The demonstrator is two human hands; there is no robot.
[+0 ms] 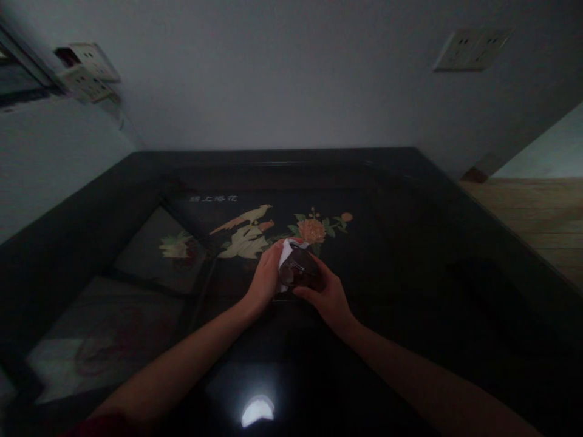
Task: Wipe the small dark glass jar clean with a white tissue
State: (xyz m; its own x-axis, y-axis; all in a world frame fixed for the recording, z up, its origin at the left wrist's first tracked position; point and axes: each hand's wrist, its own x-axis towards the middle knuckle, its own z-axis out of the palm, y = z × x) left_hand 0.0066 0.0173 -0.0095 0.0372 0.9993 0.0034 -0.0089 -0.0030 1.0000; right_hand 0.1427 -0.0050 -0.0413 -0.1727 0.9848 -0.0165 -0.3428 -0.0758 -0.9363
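A small dark rounded object (298,271), shiny like a glass or jar, sits between both hands above the black table (410,255). My right hand (328,296) grips it from the right and below. My left hand (264,279) presses a white cloth or tissue (288,249) against its left and top side. What the dark object is exactly cannot be told in the dim light.
The glossy black tabletop carries a painted bird (246,218) and orange flower (312,230) with white characters. Grey walls meet at the corner behind, with sockets at upper left (86,73) and upper right (471,50). Wooden floor (537,212) lies to the right. A lamp glare (257,409) reflects near me.
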